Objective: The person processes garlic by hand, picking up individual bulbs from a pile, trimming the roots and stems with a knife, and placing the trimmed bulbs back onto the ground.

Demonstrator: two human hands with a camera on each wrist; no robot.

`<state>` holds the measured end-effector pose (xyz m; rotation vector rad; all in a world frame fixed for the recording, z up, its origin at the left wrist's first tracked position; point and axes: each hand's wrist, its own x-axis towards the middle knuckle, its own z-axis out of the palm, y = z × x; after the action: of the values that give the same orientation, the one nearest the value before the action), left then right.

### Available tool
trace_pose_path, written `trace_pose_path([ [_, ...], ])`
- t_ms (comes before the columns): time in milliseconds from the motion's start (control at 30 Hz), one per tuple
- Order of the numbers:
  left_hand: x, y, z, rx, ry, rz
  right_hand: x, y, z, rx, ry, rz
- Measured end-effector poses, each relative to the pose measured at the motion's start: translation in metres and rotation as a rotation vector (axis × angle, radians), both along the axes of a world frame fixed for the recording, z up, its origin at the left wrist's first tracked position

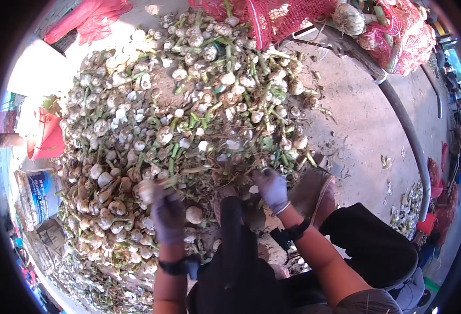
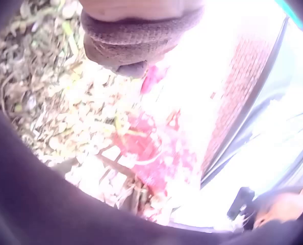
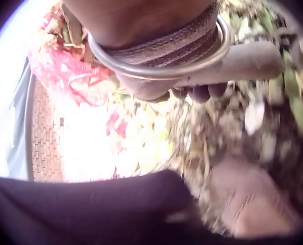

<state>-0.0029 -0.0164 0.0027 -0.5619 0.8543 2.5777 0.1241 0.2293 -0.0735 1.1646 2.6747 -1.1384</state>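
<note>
My left hand [image 1: 169, 212], gloved and blurred by motion, is over the near side of a wide heap of garlic [image 1: 120, 157]. At its fingertips it holds a pale, blurred garlic bulb [image 1: 147, 191]. The left wrist view shows the glove's cuff [image 2: 141, 33], with the held bulb hidden. My gloved right hand [image 1: 272, 189] is low at the heap's near right edge. In the right wrist view its fingers [image 3: 207, 93] curl round a pale, round-ended handle [image 3: 253, 61]; the rest of that tool is hidden. A loose garlic bulb [image 1: 194, 214] lies right of the left hand.
Red mesh sacks [image 1: 283, 21] lie behind the heap, one with garlic [image 1: 398, 39] at the right. A curved metal bar [image 1: 406, 120] crosses the floor there. A printed carton [image 1: 39, 196] and a red bag [image 1: 46, 136] stand left. My shoe [image 1: 324, 201] is beside the right hand.
</note>
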Motion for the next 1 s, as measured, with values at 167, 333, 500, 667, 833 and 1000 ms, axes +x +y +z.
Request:
trace_pose_path([
  [167, 0.018, -0.073, -0.007, 0.138, -0.283, 0.061, -0.011, 0.127, -0.007, 0.328, -0.123, -0.383],
  [333, 0.024, 0.029, -0.007, -0.312, 0.094, -0.656, -0.027, 0.117, 0.02, -0.127, -0.125, -0.366],
  [500, 0.026, 0.098, -0.025, -0.288, 0.324, -0.837, -0.019, 0.013, 0.087, -0.69, 0.393, -0.003],
  [667, 0.015, 0.077, -0.032, -0.343, 0.678, -0.835, -0.025, 0.022, 0.12, 0.137, 0.096, 0.647],
  [833, 0.025, 0.081, -0.022, -0.187, 0.411, -0.8, -0.037, 0.021, 0.132, 0.168, -0.002, 0.819],
  [1000, 0.032, 0.074, -0.051, -0.494, 0.541, -0.848, -0.023, 0.026, 0.065, 0.138, 0.093, 0.727],
])
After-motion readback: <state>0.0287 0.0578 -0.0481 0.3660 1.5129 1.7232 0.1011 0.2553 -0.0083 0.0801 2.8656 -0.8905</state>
